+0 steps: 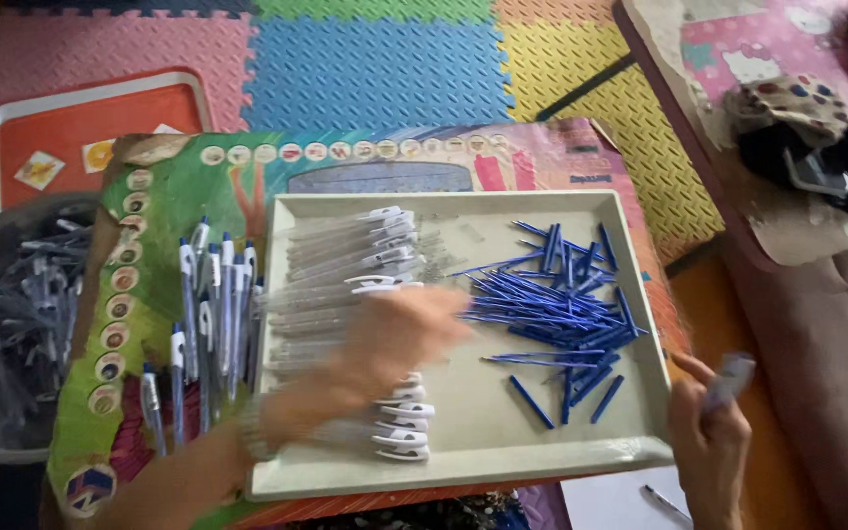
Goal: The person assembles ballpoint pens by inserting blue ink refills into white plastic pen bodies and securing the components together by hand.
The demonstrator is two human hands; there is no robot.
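**Hands over pen-parts tray**

Far left: dark bowl (12, 324) w/ pen parts, beside an orange tray (90, 118). Next, assembled pens (203, 314) lie on the colourful board (188, 177). White tray (463, 461) on the board holds clear barrels (345, 245) w/ white clips on its left side, blue refills (561, 304) piled right of centre. Left hand (399, 334), blurred, hovers over the barrels; grip can't tell. Right hand (709, 432) at the tray's right edge, fingers closed round a pale pen piece (733, 378).
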